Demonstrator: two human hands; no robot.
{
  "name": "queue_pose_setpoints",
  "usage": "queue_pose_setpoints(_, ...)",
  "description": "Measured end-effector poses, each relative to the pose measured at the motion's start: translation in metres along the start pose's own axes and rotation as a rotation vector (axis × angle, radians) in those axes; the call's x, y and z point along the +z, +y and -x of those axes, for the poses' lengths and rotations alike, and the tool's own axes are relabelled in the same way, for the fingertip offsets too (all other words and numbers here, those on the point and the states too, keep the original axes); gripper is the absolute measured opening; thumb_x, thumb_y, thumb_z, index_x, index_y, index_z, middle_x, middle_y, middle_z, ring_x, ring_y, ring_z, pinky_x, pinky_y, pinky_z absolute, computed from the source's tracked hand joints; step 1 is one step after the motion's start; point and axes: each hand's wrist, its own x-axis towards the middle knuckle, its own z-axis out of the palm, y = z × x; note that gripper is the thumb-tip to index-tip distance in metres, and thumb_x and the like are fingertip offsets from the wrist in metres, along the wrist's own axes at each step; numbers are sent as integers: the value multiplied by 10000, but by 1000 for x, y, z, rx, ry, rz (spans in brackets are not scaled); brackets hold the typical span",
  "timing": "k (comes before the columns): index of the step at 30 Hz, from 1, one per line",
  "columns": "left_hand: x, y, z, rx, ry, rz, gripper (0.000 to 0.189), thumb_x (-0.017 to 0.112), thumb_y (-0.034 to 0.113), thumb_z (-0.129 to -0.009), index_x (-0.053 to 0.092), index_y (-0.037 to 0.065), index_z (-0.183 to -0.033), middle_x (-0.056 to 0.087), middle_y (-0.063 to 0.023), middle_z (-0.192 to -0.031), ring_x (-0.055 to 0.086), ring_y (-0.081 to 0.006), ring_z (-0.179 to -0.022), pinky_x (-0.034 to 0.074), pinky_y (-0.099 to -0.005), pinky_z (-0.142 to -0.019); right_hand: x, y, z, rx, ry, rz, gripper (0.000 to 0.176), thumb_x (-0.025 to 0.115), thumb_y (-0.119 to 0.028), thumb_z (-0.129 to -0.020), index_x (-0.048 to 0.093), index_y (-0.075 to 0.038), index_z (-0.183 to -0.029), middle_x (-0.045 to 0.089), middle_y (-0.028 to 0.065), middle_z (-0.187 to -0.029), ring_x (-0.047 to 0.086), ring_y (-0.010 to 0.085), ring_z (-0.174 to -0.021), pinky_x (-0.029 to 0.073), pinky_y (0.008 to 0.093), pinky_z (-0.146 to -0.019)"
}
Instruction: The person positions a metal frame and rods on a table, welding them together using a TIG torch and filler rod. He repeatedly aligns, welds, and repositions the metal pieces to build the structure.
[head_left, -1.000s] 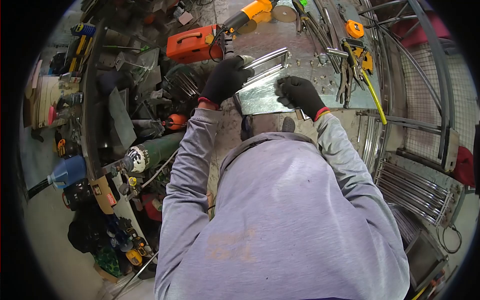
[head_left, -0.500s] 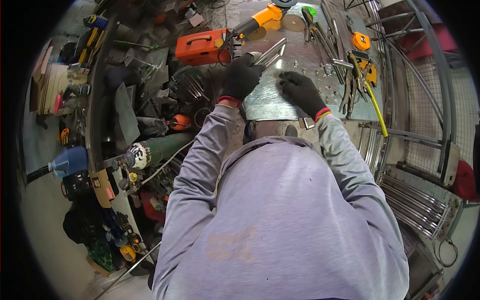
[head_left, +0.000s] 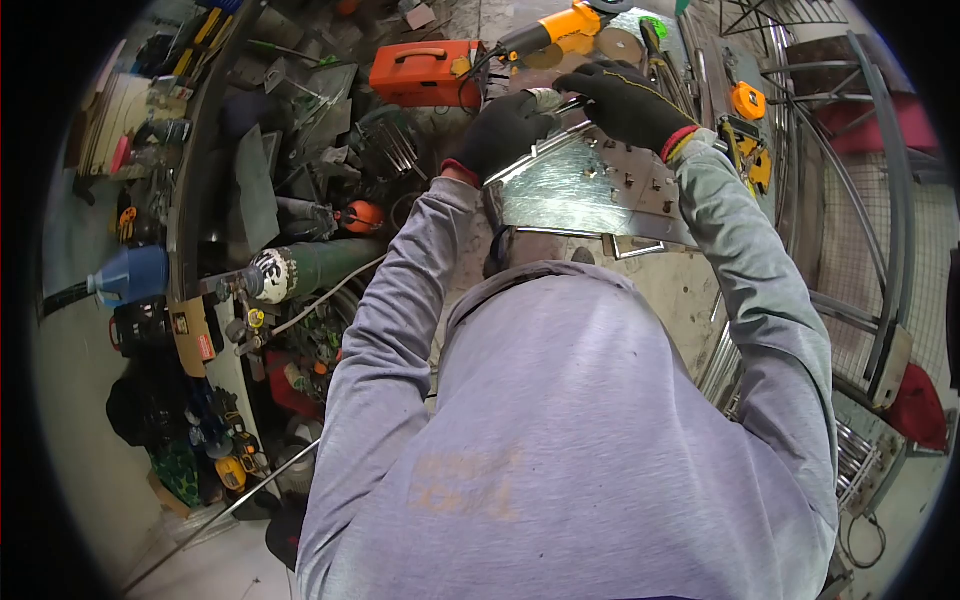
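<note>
Both my hands wear black gloves. My left hand point(head_left: 508, 125) is closed round the near end of a shiny metal bar point(head_left: 570, 103) at the far edge of a steel plate point(head_left: 575, 190) on the workbench. My right hand point(head_left: 622, 98) curls over the same bar just to the right of the left one. Several small metal pieces point(head_left: 625, 180) lie scattered on the plate. Most of the bar is hidden under the two gloves.
A yellow angle grinder point(head_left: 560, 28) and an orange case point(head_left: 420, 72) lie beyond my hands. An orange tape measure point(head_left: 748, 100) and yellow-handled pliers point(head_left: 750, 150) sit to the right. A green gas cylinder point(head_left: 310, 265) and tool clutter fill the left; curved metal rails point(head_left: 880, 200) stand right.
My right hand lifted off the plate and moved up to the bar beside my left hand. The view shifted, so the plate and hands sit higher in the frame.
</note>
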Motion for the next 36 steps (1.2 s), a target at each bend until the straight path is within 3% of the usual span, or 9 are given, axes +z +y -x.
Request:
queue_pose_setpoints(2,-7,-22,11,1,-29,33,379,762,333,-937,736,40,-1177,749,-187,-1006,731,-358,-880,572,-420,-810,5,2,-8,12,-179,-103,443,634,81,-904,697,-124,-1292,718,109,-1071,699,316,-968,544,439,-870)
queue_pose_setpoints(4,-14,-51,29,479,225,-607,363,752,321,-956,735,36,-1181,752,-181,-1088,744,-333,-948,576,-394,-850,4,5,-10,-5,-196,-117,419,623,82,-919,698,-116,-1280,712,113,-1081,699,315,-982,547,434,-878)
queue_pose_setpoints(5,-16,-52,43,468,229,-604,363,752,321,-956,735,36,-1181,752,-181,-1088,744,-333,-948,576,-394,-850,5,6,-9,-12,-209,-127,396,612,82,-934,700,-108,-1269,707,117,-1092,699,314,-996,550,430,-887)
queue_pose_setpoints(7,-12,-45,83,-137,285,75,395,748,315,-960,733,43,-1247,752,-183,-1190,749,-349,-1034,577,-392,-907,8,10,-4,-21,-199,-171,387,622,74,-937,694,-102,-1273,701,125,-1108,697,318,-1013,550,429,-900)
queue_pose_setpoints(8,-5,-49,98,-257,230,132,467,755,333,-946,723,38,-1307,748,-205,-1252,742,-363,-1097,572,-405,-944,8,8,-3,-29,-182,-214,379,633,66,-940,687,-96,-1277,696,133,-1124,696,323,-1030,551,428,-914)
queue_pose_setpoints(11,15,-60,117,-220,137,-86,478,737,280,-974,684,21,-1373,745,-208,-1288,737,-285,-1164,565,-378,-976,3,0,0,10,-296,-264,385,673,37,-929,671,-88,-1294,685,141,-1173,688,339,-1060,550,431,-937)
queue_pose_setpoints(21,43,-44,109,-255,316,-248,384,772,329,-909,755,122,-1232,770,-191,-1040,738,-402,-982,573,-492,-835,28,-27,-21,8,-572,-18,338,746,-125,-884,726,-145,-1221,735,124,-1089,725,357,-995,571,458,-883)
queue_pose_setpoints(25,42,-44,108,-311,275,-249,400,777,334,-917,762,111,-1250,772,-180,-1116,745,-376,-1021,575,-468,-882,18,-33,-40,38,-710,47,242,704,-161,-858,785,-156,-1086,764,134,-974,739,376,-922,584,491,-829)
queue_pose_setpoints(36,32,-47,111,-385,155,-158,438,756,428,-919,746,161,-1266,775,-166,-1051,744,-372,-988,576,-471,-853,24,-35,-48,33,-802,46,291,754,-131,-880,778,-153,-1169,769,131,-1012,737,356,-926,585,447,-841)
